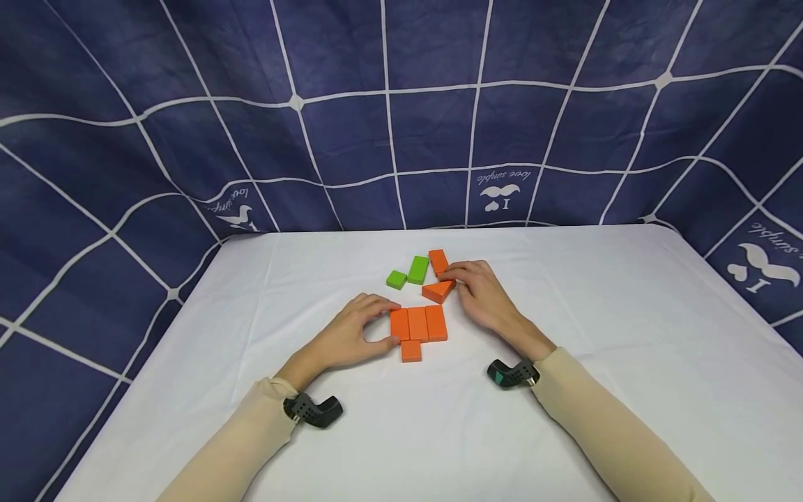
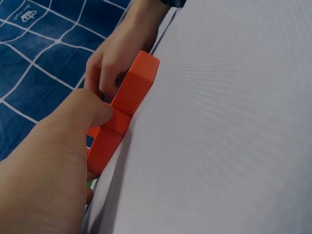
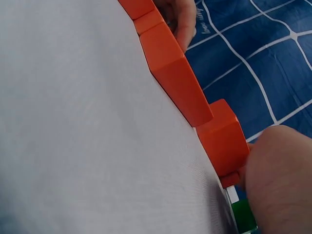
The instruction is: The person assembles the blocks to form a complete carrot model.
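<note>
Three orange rectangular blocks [image 1: 418,324] lie side by side on the white cloth, with a small orange block [image 1: 410,351] against their near side. My left hand [image 1: 354,333] grips the leftmost block [image 1: 399,325] of the row, thumb at its near end and fingers at its far end. Just beyond the row, an orange triangular block [image 1: 437,291] is held by my right hand [image 1: 482,294], its fingers curled over the far right side. In the right wrist view that hand [image 3: 280,175] partly hides the triangular block [image 3: 223,139].
Behind the triangular block lies another orange block [image 1: 438,261]. A green rectangular block [image 1: 418,270] and a smaller green block [image 1: 396,279] sit to its left. White cloth [image 1: 401,432] covers the table, and a dark blue checked curtain [image 1: 339,146] hangs behind it.
</note>
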### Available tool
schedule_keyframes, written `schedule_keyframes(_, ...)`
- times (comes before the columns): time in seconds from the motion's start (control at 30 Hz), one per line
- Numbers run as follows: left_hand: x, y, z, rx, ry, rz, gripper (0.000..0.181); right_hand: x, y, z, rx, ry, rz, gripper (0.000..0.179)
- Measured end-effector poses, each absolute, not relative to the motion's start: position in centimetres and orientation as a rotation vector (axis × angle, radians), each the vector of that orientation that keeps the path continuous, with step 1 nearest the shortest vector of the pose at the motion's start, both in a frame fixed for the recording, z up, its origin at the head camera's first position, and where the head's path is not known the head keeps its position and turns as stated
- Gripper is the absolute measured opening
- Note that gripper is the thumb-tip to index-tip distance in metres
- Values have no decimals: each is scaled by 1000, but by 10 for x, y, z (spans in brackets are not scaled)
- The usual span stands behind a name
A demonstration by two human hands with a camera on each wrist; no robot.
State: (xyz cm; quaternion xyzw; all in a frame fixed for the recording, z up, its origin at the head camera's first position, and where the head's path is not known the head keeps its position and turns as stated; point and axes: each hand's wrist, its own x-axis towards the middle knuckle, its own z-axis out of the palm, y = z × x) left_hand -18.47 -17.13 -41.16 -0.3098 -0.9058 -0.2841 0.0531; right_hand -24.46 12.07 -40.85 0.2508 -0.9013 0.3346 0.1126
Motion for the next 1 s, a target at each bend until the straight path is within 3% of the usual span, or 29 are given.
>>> schedule_keyframes(0.6,-182,-169,-412,-901,-2788,-861,54,-249,130,-411,703,-2619,873,26)
schedule_keyframes(1.0,-184,-169,-411,-922,-2786,-856,55,-241,132,-409,603,-2462,1084,25)
